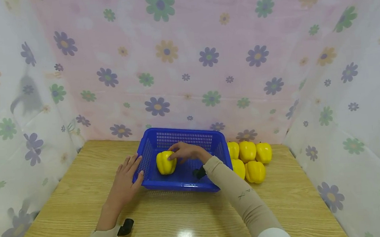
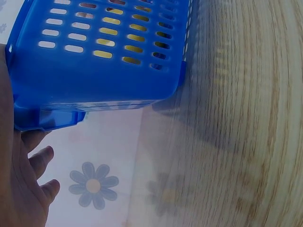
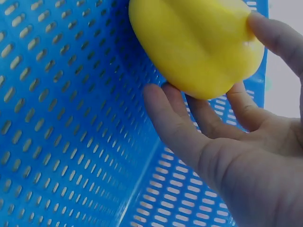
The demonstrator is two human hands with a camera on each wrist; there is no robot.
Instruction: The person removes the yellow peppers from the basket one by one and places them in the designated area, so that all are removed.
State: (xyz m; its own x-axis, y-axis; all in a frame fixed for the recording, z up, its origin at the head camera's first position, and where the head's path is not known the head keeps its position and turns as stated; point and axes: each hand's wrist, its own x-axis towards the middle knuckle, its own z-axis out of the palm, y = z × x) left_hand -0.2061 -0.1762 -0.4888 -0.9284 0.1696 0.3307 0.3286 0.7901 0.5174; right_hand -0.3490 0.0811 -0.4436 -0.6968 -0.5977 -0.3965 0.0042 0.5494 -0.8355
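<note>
A blue perforated plastic basket (image 1: 188,186) stands on the wooden table. Inside it, toward the left end, is a yellow bell pepper (image 1: 166,163). My right hand (image 1: 186,152) reaches over the basket and holds this bell pepper (image 3: 199,42) from its right side. In the right wrist view the thumb is on one side of it and the other fingers (image 3: 173,118) are on the opposite side. My left hand (image 1: 126,179) rests on the basket's left rim. Its fingers (image 2: 40,161) lie loosely extended past the rim in the left wrist view.
Several more yellow bell peppers (image 1: 247,151) stand in two rows on the table (image 1: 158,225) just right of the basket, some partly hidden behind its side. Flower-patterned cloth (image 1: 185,59) encloses the table at the back and on both sides.
</note>
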